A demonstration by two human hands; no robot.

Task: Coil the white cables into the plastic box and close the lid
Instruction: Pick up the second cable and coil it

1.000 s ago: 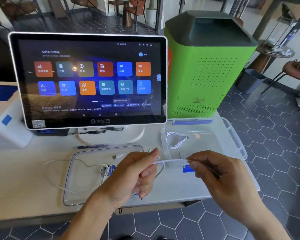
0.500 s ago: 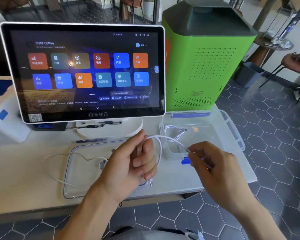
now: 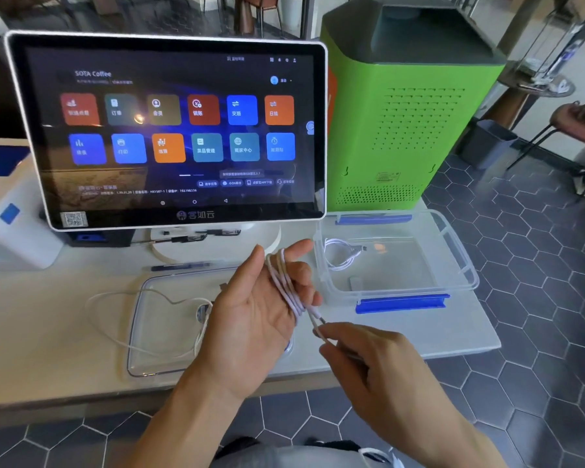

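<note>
A moment ago the white cable (image 3: 289, 288) was stretched between both hands — now it's looped around the left hand (image 3: 260, 312), fingers spread, while the right hand (image 3: 362, 352) pinches its tail (nearly coiled), just beside the plastic box (image 3: 460, 261).

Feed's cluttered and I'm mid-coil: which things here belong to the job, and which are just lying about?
Job:
- cable on left hand
- left hand
- right hand
- coiled cable
- box
- lid
- loose cable

Lying about:
- touchscreen
- green unit
- pen
- white device
</note>
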